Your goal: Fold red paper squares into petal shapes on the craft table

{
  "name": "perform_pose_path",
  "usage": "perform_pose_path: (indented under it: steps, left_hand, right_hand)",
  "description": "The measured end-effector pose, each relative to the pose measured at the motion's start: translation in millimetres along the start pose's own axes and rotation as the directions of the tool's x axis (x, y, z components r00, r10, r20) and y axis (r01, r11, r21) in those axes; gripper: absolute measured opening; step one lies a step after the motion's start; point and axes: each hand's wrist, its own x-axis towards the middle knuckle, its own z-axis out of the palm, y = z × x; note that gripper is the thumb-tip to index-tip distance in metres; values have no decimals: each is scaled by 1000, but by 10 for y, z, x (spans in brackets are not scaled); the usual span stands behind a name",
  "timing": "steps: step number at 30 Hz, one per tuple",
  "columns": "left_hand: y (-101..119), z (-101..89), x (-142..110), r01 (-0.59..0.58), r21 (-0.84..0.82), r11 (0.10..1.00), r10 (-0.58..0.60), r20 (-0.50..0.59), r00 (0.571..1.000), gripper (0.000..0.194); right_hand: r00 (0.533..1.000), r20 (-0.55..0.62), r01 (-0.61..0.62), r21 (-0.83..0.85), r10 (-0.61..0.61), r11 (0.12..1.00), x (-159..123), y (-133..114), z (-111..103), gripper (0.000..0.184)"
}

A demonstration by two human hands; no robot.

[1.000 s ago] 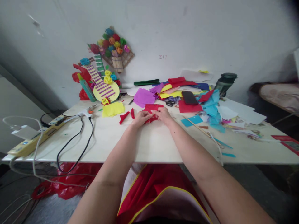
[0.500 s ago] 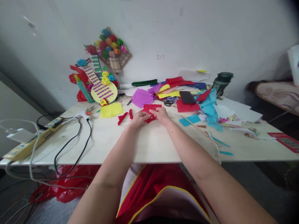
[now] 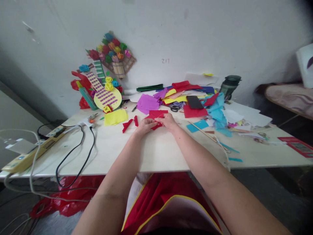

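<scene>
Tabletop holds purple paper, scissors beyond red sheet.

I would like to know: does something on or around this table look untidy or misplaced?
Yes. The black cable droops in a loop past the front edge of the table, where it might get snagged. Below, a red plastic bag lies crumpled.
</scene>
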Motion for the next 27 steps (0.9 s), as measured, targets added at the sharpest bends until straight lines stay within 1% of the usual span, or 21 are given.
perform_pose_path:
  steps: [2,4,10,12,14,19,21,25,27]
  left_hand:
    - [-7,2,6,5,-44,999,-6,-13,1000,34]
    - [-12,-3,5,24,-91,996,-25,-2,1000,34]
    - [25,-36,-38,87,-200,976,-77,59,995,33]
    - [36,-44,-48,99,-217,971,-84,77,993,32]
    - [36,-48,-48,105,-227,968,-86,91,992,31]
    - [6,-45,-22,111,-241,964,-87,110,990,31]
    - [4,-44,-20,114,-244,963,-87,119,989,31]
    - [32,-55,-39,113,-246,963,-80,140,987,30]
    - [50,-62,-49,117,-245,963,-82,148,986,30]
  right_hand:
    - [1000,-13,14,-9,-14,1000,4,17,17,24]
    - [1000,-5,13,-12,-13,1000,3,30,23,25]
    - [1000,8,-26,43,25,999,6,12,-44,42]
    - [1000,20,-20,73,18,997,9,2,-64,41]
    - [1000,8,-13,85,12,996,9,-7,-70,40]
    - [996,-83,-10,67,16,998,10,-28,-56,38]
    - [995,-100,1,45,3,999,11,-35,-54,37]
    - [999,-33,20,14,-20,1000,-1,-47,-65,36]
    - [1000,-23,21,13,-21,1000,-5,-51,-76,34]
